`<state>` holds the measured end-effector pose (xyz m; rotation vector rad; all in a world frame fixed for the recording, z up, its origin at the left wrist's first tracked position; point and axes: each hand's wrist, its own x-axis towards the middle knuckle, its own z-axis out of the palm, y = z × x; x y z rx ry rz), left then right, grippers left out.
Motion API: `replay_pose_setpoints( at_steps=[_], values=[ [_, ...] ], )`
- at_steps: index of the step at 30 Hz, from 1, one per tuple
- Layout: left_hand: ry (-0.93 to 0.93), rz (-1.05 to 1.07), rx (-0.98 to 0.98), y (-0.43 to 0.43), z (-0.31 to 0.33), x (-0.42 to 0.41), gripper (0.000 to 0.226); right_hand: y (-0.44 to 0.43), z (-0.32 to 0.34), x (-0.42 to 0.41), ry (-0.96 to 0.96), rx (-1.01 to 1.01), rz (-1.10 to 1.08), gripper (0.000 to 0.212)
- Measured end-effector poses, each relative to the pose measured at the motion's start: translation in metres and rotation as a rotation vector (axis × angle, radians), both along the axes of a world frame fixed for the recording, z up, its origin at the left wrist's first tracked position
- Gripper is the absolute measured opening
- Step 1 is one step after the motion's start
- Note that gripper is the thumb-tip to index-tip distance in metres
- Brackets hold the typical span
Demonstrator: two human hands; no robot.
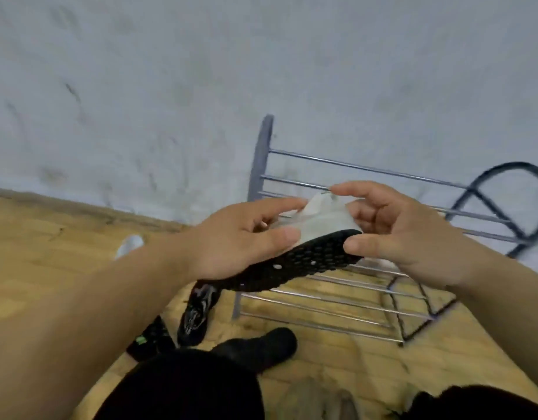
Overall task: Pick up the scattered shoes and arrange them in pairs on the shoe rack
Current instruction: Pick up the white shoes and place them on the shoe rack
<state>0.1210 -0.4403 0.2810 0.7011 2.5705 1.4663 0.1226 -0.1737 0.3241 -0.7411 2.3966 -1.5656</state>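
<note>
I hold a white shoe with a black studded sole (304,262) in both hands, tilted so the sole faces me. My left hand (240,237) grips its heel side and my right hand (392,228) pinches the toe end. The shoe hangs in front of the metal shoe rack (337,165), whose bars stand against the wall. On the floor below lie a black shoe with grey marks (198,316), a black shoe with a green spot (149,341) and a white shoe (129,244) farther left.
A grey wall (170,86) rises behind the rack. The floor is wooden (34,244). My black-clad knees and a black-socked foot (261,347) fill the bottom of the view. A black curved rack side frame (504,183) stands at the right.
</note>
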Motion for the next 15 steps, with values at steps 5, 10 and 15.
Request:
replay_pose_setpoints(
  at_steps=[5, 10, 15],
  values=[
    [0.129, -0.398, -0.163, 0.2, 0.042, 0.005, 0.041, 0.184, 0.004, 0.094, -0.007, -0.169, -0.34, 0.071],
    [0.138, -0.738, -0.191, 0.396, 0.015, 0.062, 0.045, 0.334, -0.049, 0.223, -0.099, -0.287, -0.757, 0.084],
    [0.166, -1.007, -0.361, 0.533, -0.053, 0.13, 0.052, 0.409, -0.127, 0.339, -0.225, -0.236, -1.184, 0.069]
  ],
)
